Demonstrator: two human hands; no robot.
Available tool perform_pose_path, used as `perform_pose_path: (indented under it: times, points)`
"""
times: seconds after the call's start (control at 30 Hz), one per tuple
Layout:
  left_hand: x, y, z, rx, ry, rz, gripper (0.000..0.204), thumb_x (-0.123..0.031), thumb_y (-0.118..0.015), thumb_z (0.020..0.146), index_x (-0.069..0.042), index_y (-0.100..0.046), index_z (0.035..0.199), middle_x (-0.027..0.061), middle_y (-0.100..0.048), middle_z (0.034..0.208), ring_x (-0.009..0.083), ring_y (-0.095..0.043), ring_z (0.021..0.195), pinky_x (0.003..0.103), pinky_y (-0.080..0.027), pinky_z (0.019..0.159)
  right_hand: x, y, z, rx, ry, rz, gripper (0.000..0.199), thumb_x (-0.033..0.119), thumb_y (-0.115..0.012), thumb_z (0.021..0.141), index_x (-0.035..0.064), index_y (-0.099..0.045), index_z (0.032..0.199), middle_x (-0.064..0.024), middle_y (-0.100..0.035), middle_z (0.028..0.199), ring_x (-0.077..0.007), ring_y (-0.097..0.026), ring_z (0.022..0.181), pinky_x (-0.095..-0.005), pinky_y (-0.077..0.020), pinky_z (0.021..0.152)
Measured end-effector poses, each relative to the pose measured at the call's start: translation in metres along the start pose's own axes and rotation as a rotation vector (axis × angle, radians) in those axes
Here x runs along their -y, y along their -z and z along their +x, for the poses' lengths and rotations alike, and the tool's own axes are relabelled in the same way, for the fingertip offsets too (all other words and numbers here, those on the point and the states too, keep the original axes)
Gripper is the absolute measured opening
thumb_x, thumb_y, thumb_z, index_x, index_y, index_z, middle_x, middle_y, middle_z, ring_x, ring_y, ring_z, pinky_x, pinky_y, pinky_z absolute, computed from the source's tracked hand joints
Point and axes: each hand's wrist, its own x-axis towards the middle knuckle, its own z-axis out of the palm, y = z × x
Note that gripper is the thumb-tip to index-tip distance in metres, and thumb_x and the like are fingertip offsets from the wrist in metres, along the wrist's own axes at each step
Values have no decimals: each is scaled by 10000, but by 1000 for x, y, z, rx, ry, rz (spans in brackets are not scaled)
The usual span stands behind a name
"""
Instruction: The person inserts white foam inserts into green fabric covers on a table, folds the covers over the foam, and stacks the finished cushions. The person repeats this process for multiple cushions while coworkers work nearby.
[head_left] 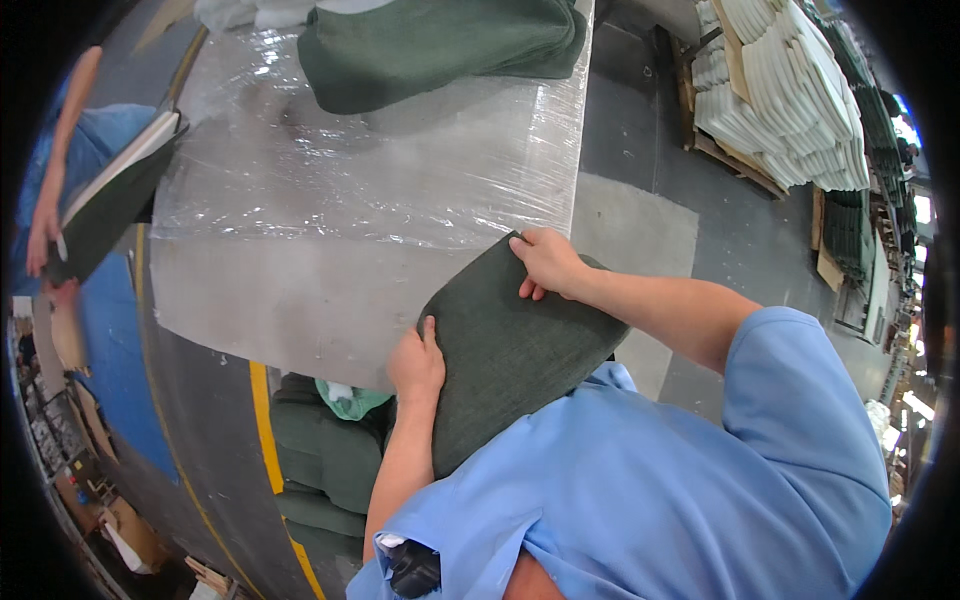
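Observation:
I hold a dark green fabric-covered cushion or padded cover point(515, 345) against my front, above the near edge of the table point(270, 295). My left hand point(417, 362) grips its left edge, with the thumb on top and the other fingers hidden underneath. At the upper corner, my right hand point(548, 262) pinches the edge between thumb and fingers. The green face looks smooth and slightly curved; its underside is out of sight. Another dark green padded piece point(430, 55) lies at the table's far side, on clear plastic film point(360, 170).
A co-worker in blue point(100, 130) at the left handles a similar green piece with a white side point(125, 190). Green padded pieces point(325, 440) are stacked below the table's near edge. White pads point(780, 100) stand stacked on a pallet point(735, 165) at the far right.

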Motion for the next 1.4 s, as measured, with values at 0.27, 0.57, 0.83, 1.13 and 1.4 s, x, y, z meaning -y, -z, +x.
perform_pose_path:
  times: [0.27, 0.57, 0.83, 1.13, 1.4]
  points:
    - [11, -17, 11, -42, -18, -26, 528, -438, -528, 1087, 22, -690, 887, 280, -697, 801, 497, -685, 803, 555, -523, 723, -6, -10, 15, -57, 11, -17, 339, 281, -504, 1122, -17, -602, 993, -96, -610, 643, -152, -604, 468, -327, -476, 416]
    - [21, 6, 14, 45, -35, -58, 494, -465, -604, 1034, 7, -742, 991, 273, -735, 951, 481, -699, 937, 544, -536, 812, -6, -11, 21, -35, 148, -83, 346, 253, -530, 1100, -78, -616, 1049, -132, -657, 720, -200, -675, 505, -354, -520, 442]
    - [50, 11, -30, -30, 30, 33, 499, -479, -577, 1047, -1, -719, 1021, 267, -727, 949, 473, -692, 955, 550, -525, 816, -13, -8, 1, -28, 192, -93, 330, 269, -586, 1082, -57, -635, 1105, -153, -674, 805, -199, -672, 556, -366, -503, 492]
    - [41, 1, -22, -72, 67, 27, 482, -453, -559, 1061, -4, -694, 949, 267, -718, 920, 474, -689, 940, 558, -517, 813, -58, -13, 38, -195, 369, -208, 288, 267, -661, 1032, -20, -681, 1051, -151, -653, 805, -260, -675, 762, -423, -514, 721]
    - [91, 34, -63, -208, 51, -132, 581, -461, -767, 928, -15, -648, 1280, 241, -699, 1214, 395, -659, 1158, 496, -530, 945, -48, 72, -13, -190, 456, 39, 300, 282, -684, 1035, 58, -698, 1235, -31, -689, 981, -131, -671, 798, -298, -528, 601]
